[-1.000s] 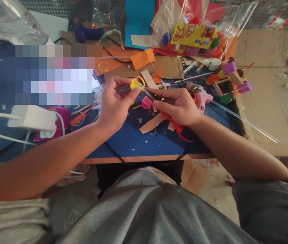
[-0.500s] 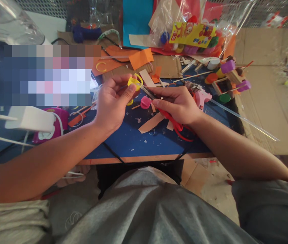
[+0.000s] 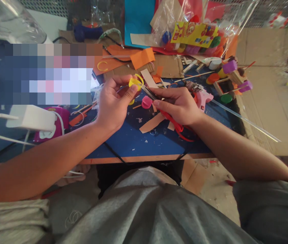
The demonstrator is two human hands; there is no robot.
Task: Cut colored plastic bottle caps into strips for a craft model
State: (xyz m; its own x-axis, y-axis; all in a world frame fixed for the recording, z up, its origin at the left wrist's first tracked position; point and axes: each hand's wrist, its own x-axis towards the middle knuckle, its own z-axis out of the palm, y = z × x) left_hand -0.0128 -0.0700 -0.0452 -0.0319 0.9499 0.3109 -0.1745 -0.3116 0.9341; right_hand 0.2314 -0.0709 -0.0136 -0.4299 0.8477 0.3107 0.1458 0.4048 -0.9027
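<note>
My left hand (image 3: 113,105) is closed on a small yellow plastic cap (image 3: 134,82), pinched between thumb and fingers above the blue table (image 3: 133,142). My right hand (image 3: 178,103) grips red-handled scissors (image 3: 170,122); their dark blades point left and meet the yellow cap. A pink bottle cap (image 3: 146,101) lies on the table just below the blades. Cardboard strips (image 3: 150,124) lie under my right hand.
A pink glue gun (image 3: 203,99) with a clear glue stick (image 3: 248,122) lies right of my hand. A small wooden cart with bottle-cap wheels (image 3: 229,79) stands at the right. A bag of caps (image 3: 194,35), orange paper (image 3: 142,57), a white charger (image 3: 32,118) and cardboard surround them.
Both hands stay almost in place; the scissors' blades have stayed at the yellow cap, with only small shifts of the hands and of the view.
</note>
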